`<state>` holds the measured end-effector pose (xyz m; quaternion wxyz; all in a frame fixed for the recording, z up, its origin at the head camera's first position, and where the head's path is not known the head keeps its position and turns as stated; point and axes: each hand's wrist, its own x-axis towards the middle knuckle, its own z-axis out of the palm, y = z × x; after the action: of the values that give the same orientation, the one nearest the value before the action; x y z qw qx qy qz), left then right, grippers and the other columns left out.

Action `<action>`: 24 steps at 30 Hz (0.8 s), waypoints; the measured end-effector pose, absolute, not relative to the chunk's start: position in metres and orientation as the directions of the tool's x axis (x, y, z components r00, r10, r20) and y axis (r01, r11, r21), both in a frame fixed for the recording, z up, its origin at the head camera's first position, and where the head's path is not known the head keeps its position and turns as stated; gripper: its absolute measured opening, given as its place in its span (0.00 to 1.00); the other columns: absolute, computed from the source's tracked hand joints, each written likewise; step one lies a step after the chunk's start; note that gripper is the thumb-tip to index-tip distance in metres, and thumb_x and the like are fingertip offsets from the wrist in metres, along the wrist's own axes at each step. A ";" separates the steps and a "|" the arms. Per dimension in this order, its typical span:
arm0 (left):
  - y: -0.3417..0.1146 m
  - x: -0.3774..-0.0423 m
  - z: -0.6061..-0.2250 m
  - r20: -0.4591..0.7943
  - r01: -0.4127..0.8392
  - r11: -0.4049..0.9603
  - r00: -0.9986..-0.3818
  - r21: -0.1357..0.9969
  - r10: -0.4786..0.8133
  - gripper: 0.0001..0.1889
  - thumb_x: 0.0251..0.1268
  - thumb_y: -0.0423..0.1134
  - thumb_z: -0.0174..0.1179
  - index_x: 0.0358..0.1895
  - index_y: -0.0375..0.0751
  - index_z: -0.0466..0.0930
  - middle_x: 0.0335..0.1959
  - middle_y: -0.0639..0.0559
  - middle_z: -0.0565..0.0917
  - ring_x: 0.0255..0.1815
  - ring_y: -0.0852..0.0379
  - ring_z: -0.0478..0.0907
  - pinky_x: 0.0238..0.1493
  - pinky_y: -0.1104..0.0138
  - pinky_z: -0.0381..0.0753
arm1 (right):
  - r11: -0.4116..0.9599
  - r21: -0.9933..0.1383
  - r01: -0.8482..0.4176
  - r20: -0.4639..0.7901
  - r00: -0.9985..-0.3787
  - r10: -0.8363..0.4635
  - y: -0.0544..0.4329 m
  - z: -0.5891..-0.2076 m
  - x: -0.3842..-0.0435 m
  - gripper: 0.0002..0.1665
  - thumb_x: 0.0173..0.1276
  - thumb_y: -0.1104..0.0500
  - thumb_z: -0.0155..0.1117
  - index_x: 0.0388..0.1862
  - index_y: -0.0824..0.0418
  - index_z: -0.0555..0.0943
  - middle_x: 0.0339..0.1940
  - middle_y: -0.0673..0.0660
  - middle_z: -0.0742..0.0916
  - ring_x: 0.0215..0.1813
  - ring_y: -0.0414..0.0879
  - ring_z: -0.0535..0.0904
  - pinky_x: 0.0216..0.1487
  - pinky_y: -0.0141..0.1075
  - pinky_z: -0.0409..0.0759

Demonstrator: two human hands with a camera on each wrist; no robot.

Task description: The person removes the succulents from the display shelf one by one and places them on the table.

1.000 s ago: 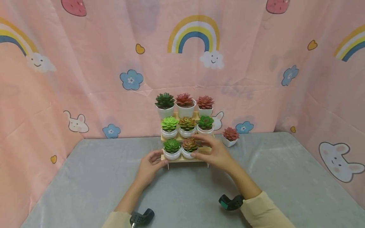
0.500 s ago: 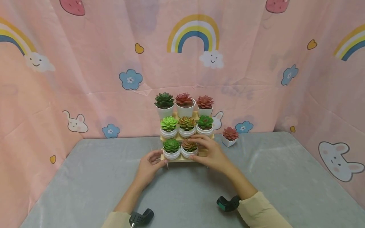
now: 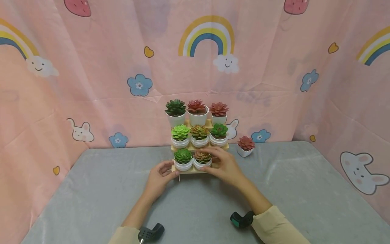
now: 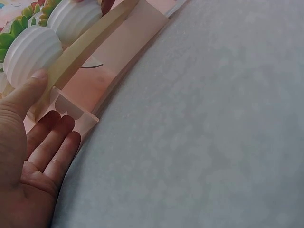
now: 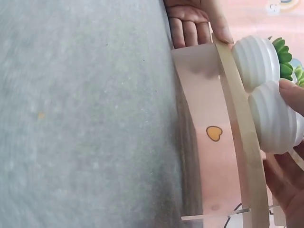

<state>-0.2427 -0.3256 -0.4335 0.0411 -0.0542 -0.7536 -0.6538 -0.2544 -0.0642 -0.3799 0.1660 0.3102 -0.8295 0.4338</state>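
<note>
A tiered wooden stand [image 3: 190, 171] with clear legs holds several potted artificial succulents. My left hand [image 3: 157, 180] grips the left end of its bottom shelf, the thumb on the shelf's edge [image 4: 71, 59] and the fingers by the clear leg [image 4: 78, 111]. With thumb and fingers, my right hand [image 3: 226, 167] holds the brownish succulent [image 3: 202, 156] in a ribbed white pot [image 5: 273, 116] on the bottom shelf. Just left of it stands a green succulent [image 3: 182, 156] in a similar pot [image 5: 256, 61]. Part of the shelf's right end is hidden behind the right hand.
Three succulents, one lime green [image 3: 180, 132], fill the middle shelf, and three more, one dark green [image 3: 175, 107], the top shelf. A red succulent [image 3: 245, 144] in a square white pot sits on the grey table [image 3: 289, 176] to the right. A pink printed curtain [image 3: 268, 67] hangs behind.
My right hand has shifted slightly left and closed in around the brownish succulent's pot. The left hand stays at the stand's left end.
</note>
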 end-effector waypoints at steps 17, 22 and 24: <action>-0.325 -0.242 -0.432 0.125 0.126 0.156 -0.992 0.980 0.020 0.21 0.60 0.30 0.71 0.57 0.30 0.79 0.56 0.32 0.84 0.56 0.42 0.85 0.52 0.72 0.86 | 0.373 -0.634 -0.678 0.529 -0.732 -0.430 -0.060 -0.382 -0.256 0.29 0.57 0.60 0.80 0.59 0.53 0.85 0.59 0.52 0.87 0.65 0.46 0.80 0.69 0.33 0.75; -0.326 -0.242 -0.432 0.117 0.119 0.164 -0.993 0.979 0.023 0.22 0.60 0.31 0.71 0.58 0.31 0.79 0.56 0.33 0.85 0.56 0.41 0.85 0.52 0.70 0.87 | 0.314 -0.682 -0.660 0.509 -0.737 -0.445 -0.059 -0.382 -0.256 0.29 0.58 0.62 0.79 0.60 0.55 0.84 0.61 0.54 0.85 0.64 0.44 0.79 0.65 0.32 0.81; -0.326 -0.242 -0.432 0.114 0.116 0.166 -0.993 0.979 0.024 0.22 0.60 0.31 0.71 0.58 0.32 0.79 0.56 0.33 0.85 0.56 0.41 0.85 0.52 0.70 0.87 | 0.285 -0.703 -0.651 0.502 -0.739 -0.450 -0.059 -0.382 -0.256 0.28 0.59 0.63 0.78 0.60 0.56 0.83 0.61 0.55 0.85 0.65 0.43 0.79 0.61 0.31 0.84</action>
<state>-0.2423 -0.3264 -0.4323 0.0358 -0.0462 -0.7628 -0.6439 -0.2557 -0.0588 -0.3823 0.1033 0.3463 -0.7948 0.4875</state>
